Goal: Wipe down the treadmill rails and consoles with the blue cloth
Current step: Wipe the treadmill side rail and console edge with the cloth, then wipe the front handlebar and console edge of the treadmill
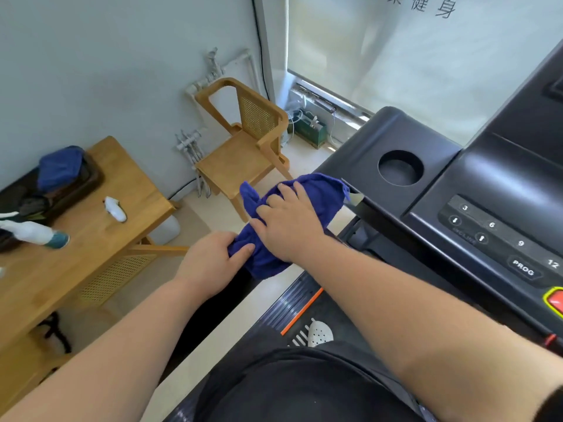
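Note:
The blue cloth (316,190) is bunched over the treadmill's left rail, just left of the black console (487,178). My right hand (289,222) lies flat on top of the cloth, fingers spread and pressing down. My left hand (210,263) pinches the cloth's near lower end between thumb and fingers. The rail itself is mostly hidden under the cloth and my hands. The console shows a round cup holder (400,167) and speed and incline buttons (490,229).
A wooden table (100,239) at the left carries a dark tray with another blue cloth (61,167) and a white spray bottle (33,233). A wooden chair (240,147) stands by the wall. The treadmill belt (304,312) lies below me.

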